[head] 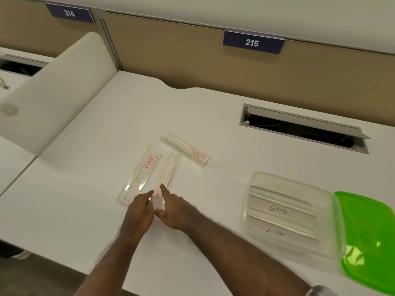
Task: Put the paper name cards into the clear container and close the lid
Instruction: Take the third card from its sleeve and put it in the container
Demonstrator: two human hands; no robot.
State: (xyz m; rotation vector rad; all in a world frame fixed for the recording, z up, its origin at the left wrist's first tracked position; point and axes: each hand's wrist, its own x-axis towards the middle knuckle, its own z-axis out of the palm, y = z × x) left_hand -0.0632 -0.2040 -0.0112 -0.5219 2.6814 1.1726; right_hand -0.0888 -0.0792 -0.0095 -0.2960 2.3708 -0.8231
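Three long name cards in clear sleeves with red print lie on the white desk: a left one (140, 176), a middle one (167, 169) and a far one (187, 148). My left hand (139, 212) and my right hand (173, 210) meet at the near end of the middle card, with fingertips on either side of it. The card rests on the desk. To the right stands the clear container (256, 182), which holds cards marked "GAMA" (279, 209) and "LION" (275, 231). Its green lid (372, 231) lies beside it at the right.
An open cable hatch (303, 129) is cut into the desk behind the container. A beige partition (192, 56) with signs 214 and 215 runs along the back. A white curved divider (55, 92) stands at the left. The desk's front edge is just below my forearms.
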